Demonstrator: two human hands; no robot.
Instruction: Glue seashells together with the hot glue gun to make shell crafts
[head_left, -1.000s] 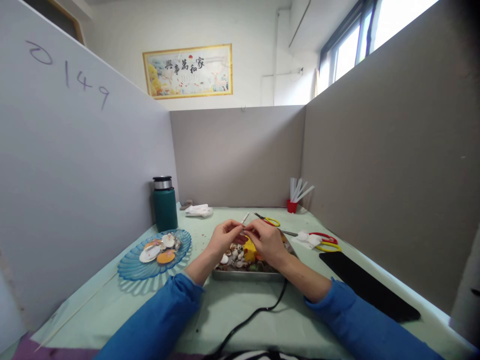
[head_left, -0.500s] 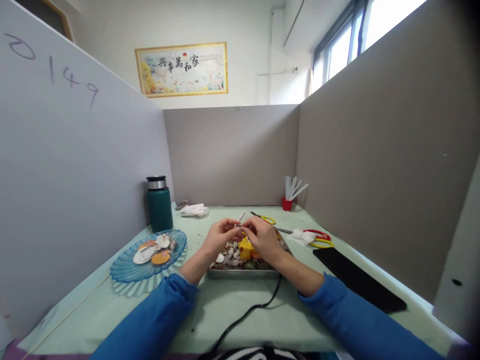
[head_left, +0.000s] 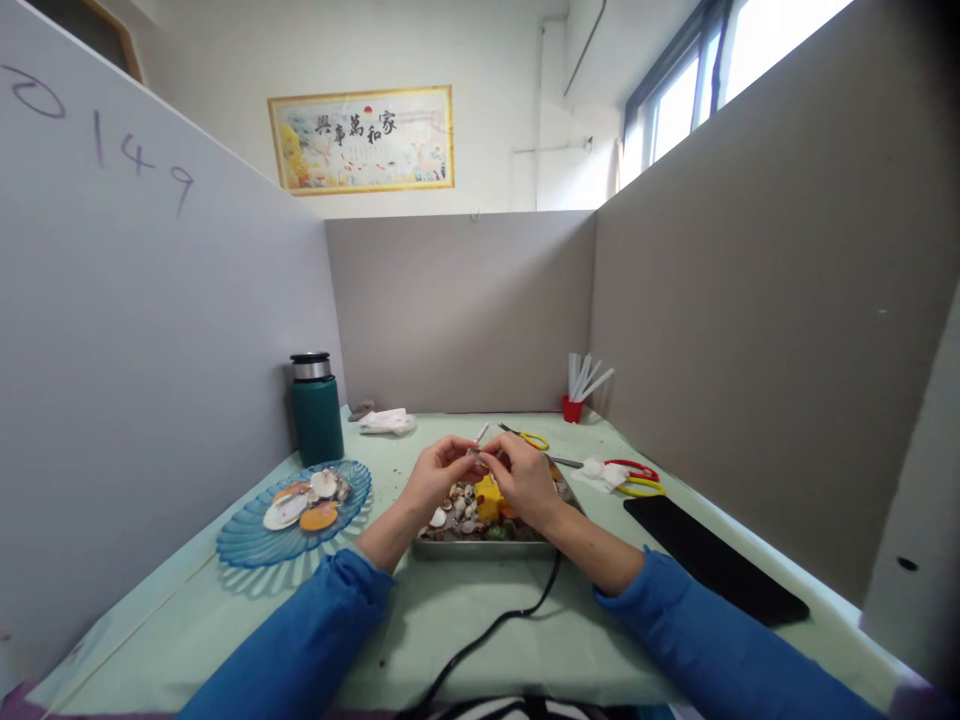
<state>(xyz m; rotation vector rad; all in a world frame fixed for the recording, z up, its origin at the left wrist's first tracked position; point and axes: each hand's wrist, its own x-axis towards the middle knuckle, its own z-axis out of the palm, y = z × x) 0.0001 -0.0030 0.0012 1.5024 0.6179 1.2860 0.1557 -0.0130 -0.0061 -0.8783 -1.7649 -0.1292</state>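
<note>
Over the far part of a metal tray (head_left: 480,549), my left hand (head_left: 439,474) and my right hand (head_left: 523,478) meet fingertip to fingertip. Both are closed in a pinch on something tiny between them, too small to name. Beneath them the tray holds many small seashells (head_left: 456,508) and a yellow star-shaped piece (head_left: 490,498). Part of the tray is hidden by my right hand and wrist. Just beyond the fingers a thin white stick-like thing (head_left: 481,433) shows.
To the left, a blue scalloped plate (head_left: 255,545) bears several shells, with a green flask (head_left: 316,418) behind. On the right lie red-and-yellow-handled tools (head_left: 637,470), crumpled tissue (head_left: 600,473) and a black mat (head_left: 712,560). A black cable (head_left: 487,637) runs in front. Partitions enclose the table.
Both hands stay together above the tray, with only slight finger movement. The whole view has shifted a little.
</note>
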